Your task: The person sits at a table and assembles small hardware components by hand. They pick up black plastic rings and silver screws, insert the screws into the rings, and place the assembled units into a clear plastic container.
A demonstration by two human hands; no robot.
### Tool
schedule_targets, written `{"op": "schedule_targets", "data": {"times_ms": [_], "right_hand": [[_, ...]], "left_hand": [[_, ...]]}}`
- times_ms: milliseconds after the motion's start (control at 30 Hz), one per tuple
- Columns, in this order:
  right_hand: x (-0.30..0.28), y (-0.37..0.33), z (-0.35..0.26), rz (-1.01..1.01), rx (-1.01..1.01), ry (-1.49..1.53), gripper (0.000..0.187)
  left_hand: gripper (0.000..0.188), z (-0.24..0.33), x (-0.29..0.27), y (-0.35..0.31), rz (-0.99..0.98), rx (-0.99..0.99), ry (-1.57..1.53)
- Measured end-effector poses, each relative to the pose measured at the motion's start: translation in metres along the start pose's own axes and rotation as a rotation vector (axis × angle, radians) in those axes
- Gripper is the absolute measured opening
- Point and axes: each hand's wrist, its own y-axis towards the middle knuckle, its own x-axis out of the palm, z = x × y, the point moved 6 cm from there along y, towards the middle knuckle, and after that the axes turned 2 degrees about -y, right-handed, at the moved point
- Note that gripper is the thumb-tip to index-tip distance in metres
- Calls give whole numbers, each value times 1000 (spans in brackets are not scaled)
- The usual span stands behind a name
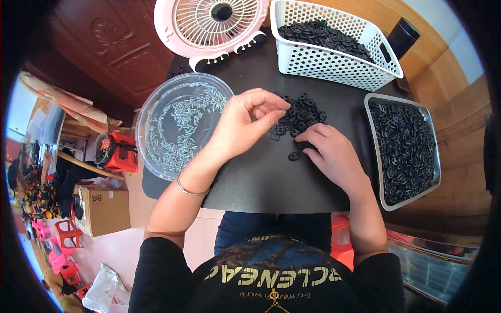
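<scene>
My left hand (249, 121) hovers at the left side of a loose pile of small black plastic pieces (303, 110). Its fingers are curled and the thumb meets the forefinger in a pinch; anything between them is too small to make out. At the pile's near right edge, my right hand (334, 156) has thumb and forefinger around a black plastic piece. A single two-holed oval black piece (295, 156) lies apart, just left of that thumb. Left of my left forearm stands a round clear tub (147, 112) with many small silvery pins (190, 112) inside.
A white perforated basket (334, 70) of black pieces stands at the back right. A metal tray (371, 151), filled with similar pieces, is at the right. A pink fan (166, 31) stands at the back left of the dark table (250, 188). Stools and a cardboard box (107, 211) are on the floor.
</scene>
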Motion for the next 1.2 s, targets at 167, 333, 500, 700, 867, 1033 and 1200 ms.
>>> {"op": "schedule_targets", "data": {"times_ms": [167,333,500,700,867,1033,1200], "right_hand": [[8,3,0,-26,40,-53,16],[2,14,6,77,173,418,15],[2,32,5,71,277,688,15],[9,34,4,147,290,698,14],[13,33,6,121,288,683,14],[15,29,19,179,306,624,15],[7,27,27,278,266,326,19]], "left_hand": [[11,-9,6,-9,-55,-19,151],[6,-12,7,-13,-88,-114,105],[9,-27,7,-13,-17,-169,-222],[10,-31,6,-12,50,-177,-275],[11,-36,5,-12,37,-169,-225],[12,-34,2,-11,63,-221,-280],[12,-36,-1,-10,100,-217,-346]]}}
